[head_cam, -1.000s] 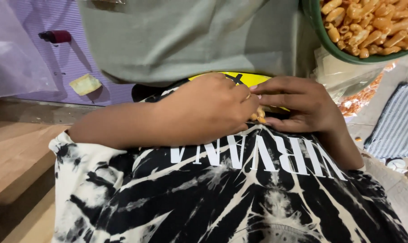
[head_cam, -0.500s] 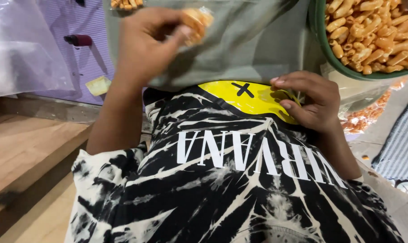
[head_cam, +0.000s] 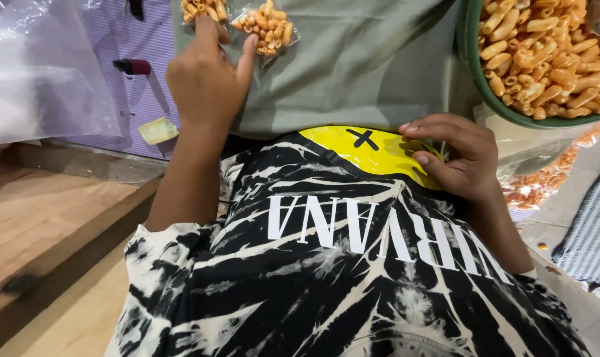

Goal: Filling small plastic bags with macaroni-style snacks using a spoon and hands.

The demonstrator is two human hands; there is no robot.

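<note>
Left hand [head_cam: 204, 82] rests on the grey cloth [head_cam: 353, 66], fingers spread, fingertips touching a small clear packet [head_cam: 265, 26] of orange snacks beside a second packet [head_cam: 204, 9]. Right hand [head_cam: 455, 158] lies loosely curled, holding nothing, on the shirt [head_cam: 353, 264] below the green bowl [head_cam: 475, 73]. Best practice: lay packets flat, apart, seams undisturbed.

The green bowl [head_cam: 473, 79] of orange snack pieces is cut off by the top and right edges. A second small packet [head_cam: 204, 9] is clipped at the top edge. The right hand's [head_cam: 457, 157] palm is hidden by its curled fingers. The striped cloth [head_cam: 589, 231] is cut by the right edge.
</note>
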